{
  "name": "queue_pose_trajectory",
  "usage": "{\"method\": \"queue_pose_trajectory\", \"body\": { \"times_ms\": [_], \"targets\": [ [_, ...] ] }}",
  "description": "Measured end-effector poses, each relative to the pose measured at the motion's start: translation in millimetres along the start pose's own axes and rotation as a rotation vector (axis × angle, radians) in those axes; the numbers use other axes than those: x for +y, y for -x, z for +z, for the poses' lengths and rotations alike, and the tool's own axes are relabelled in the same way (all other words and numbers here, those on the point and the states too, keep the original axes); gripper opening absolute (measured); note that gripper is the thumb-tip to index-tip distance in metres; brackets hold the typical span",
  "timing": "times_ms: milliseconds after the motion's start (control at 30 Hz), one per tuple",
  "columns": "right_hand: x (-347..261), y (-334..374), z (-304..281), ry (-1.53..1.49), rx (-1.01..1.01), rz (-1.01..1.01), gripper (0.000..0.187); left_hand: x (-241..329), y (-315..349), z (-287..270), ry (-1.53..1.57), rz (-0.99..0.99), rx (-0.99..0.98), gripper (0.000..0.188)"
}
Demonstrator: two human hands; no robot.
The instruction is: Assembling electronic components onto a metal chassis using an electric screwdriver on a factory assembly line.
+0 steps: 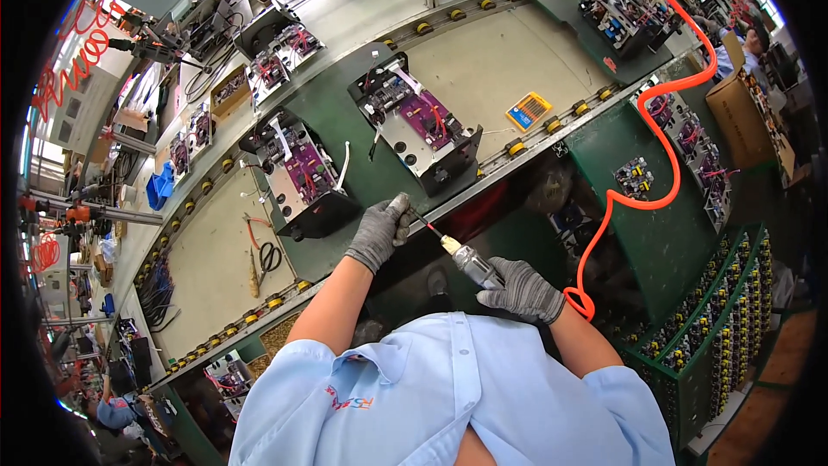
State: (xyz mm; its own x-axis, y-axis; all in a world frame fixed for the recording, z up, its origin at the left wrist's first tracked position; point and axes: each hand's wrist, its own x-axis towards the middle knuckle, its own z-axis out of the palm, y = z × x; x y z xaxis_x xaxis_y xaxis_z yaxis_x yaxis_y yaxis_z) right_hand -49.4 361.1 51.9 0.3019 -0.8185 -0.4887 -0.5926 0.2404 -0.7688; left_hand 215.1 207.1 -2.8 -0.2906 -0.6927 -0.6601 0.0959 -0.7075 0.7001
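My right hand (524,290), in a grey knitted glove, is wrapped round a silver air screwdriver (473,265) with a pale yellow nose. Its long dark bit (432,227) points up and left. At the far end of the bit, the closed fingers of my gloved left hand (380,229) pinch its tip; any small screw there is hidden. Just beyond my hands, two black metal chassis sit on a green board: one chassis (304,172) to the left, another chassis (424,131) to the right. Both carry purple circuit boards and wires.
A roller conveyor rail (483,164) runs in front of me. An orange air hose (673,134) loops down the right side. A yellow-and-blue bit set (529,110) and scissors (270,256) lie on pale boards. Green racks of small parts (711,319) stand at right.
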Motion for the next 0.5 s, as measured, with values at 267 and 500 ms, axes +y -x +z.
{"method": "queue_pose_trajectory", "body": {
  "times_ms": [267,500],
  "targets": [
    [26,-1,18,-0.730,-0.175,0.017,0.056,20,12,14,-0.423,0.195,-0.030,0.030],
    [41,-7,39,-1.049,-0.151,-0.071,0.043,11,-22,7,-0.408,0.055,-0.011,0.046]
  ]
}}
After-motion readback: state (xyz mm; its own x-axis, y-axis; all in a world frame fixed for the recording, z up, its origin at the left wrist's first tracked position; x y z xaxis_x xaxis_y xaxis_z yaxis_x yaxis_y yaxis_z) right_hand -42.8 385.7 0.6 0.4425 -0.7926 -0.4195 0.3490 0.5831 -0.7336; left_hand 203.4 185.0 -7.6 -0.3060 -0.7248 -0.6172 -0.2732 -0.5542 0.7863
